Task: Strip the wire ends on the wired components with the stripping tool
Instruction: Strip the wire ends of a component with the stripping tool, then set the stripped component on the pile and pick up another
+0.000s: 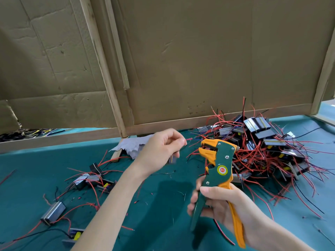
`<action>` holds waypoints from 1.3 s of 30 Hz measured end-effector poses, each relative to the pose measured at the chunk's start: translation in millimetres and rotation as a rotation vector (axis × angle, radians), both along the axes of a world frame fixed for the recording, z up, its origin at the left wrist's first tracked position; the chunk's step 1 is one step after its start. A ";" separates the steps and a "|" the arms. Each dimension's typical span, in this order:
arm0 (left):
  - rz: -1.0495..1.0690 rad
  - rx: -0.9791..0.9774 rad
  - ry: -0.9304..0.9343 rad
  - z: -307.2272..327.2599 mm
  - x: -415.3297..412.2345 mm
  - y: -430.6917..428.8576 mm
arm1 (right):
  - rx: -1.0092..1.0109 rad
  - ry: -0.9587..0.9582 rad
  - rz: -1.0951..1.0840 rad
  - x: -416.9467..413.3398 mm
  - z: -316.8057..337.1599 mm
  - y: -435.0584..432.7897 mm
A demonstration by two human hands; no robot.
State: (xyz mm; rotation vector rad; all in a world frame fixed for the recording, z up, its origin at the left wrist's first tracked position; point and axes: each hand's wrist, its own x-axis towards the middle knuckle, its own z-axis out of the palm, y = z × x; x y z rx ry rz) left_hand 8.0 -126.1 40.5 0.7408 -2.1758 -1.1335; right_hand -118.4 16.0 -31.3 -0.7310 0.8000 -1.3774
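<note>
My fingers (pixel 178 140) on the left hand (pixel 161 149) were curled, pinching a red wire (pixel 189 139) so that its tip poked out to the right. A small component (pixel 172 159), too blurred to make out, hung just below that hand. My right hand (pixel 223 201) was wrapped round the green and orange handles of the wire stripper (pixel 220 167). It held the tool upright above the tabletop (pixel 163 196), the orange jaws near the wire tip but not touching it. Behind the tool, to the right, lay a heap of wired components (pixel 272 147), a tangle of red and black leads. A few loose components (pixel 90 178) were scattered on the teal cloth to the left. A crumpled grey sheet (pixel 130 145) lay beyond my left hand, at the foot of the cardboard wall (pixel 199 60).
</note>
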 end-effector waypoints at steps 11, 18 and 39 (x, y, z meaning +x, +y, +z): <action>0.028 -0.028 0.481 49.3 -133.3 25.2 | 0.180 -0.180 -0.057 -2.0 -12.0 -7.4; -0.164 -0.106 0.025 15.2 -103.5 40.3 | 0.218 -0.205 -0.069 -4.4 -12.9 -10.0; 0.831 -0.194 -0.645 -46.8 134.2 -104.5 | 0.205 -0.161 -0.061 -2.6 -10.1 -8.5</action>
